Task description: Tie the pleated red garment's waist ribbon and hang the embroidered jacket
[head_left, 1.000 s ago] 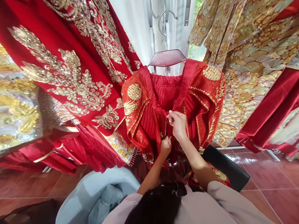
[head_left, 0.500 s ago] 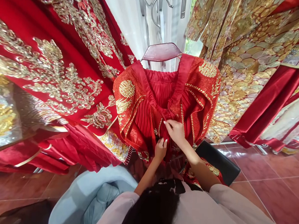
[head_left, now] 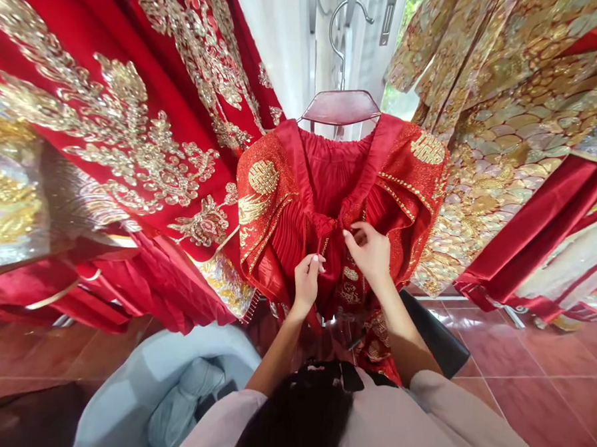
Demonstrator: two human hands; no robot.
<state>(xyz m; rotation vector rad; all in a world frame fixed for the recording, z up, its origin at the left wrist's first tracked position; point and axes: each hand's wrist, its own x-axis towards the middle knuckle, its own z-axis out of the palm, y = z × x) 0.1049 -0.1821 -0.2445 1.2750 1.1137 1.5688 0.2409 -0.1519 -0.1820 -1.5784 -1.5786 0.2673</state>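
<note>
Pinching the red jacket (head_left: pixel 299 203) at its front closure, both hands meet mid-chest: left hand (head_left: pixel 306 278) nips the left edge, right hand (head_left: pixel 371 254) grips the right edge at 2 o'clock from it. The jacket hangs on a hanger (head_left: pixel 341 105) at 12 o'clock, its opening running 12 to 6. Compared with 0.5 seconds earlier, the hands sit slightly further apart. A blue bin (head_left: pixel 135 382) lies at 8 o'clock.
</note>
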